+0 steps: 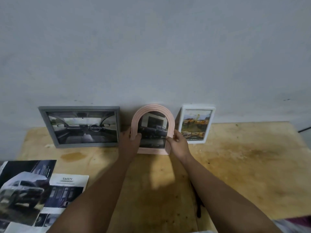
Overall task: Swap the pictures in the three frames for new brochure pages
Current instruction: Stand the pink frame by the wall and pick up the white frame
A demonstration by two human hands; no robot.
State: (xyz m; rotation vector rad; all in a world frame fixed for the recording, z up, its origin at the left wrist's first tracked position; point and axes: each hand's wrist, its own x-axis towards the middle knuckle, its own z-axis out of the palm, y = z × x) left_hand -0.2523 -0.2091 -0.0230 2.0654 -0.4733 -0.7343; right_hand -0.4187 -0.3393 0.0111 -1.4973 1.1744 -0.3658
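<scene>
Three frames stand against the wall at the back of the wooden table (235, 165). A grey landscape frame (80, 126) at the left shows a car interior. In the middle, a pink arched frame (153, 115) holds a picture of a dark pickup. A white portrait frame (196, 124) at the right shows yellow vehicles. My left hand (130, 140) grips the arched frame's left edge, thumb on its front. My right hand (178, 142) grips its right edge.
Loose brochure pages lie at the table's near left: a dark page with a pickup (21, 190) and a "SAFETY" page (65, 190). A thin dark object (198, 206) lies on the table under my right forearm. The grey wall rises right behind the frames.
</scene>
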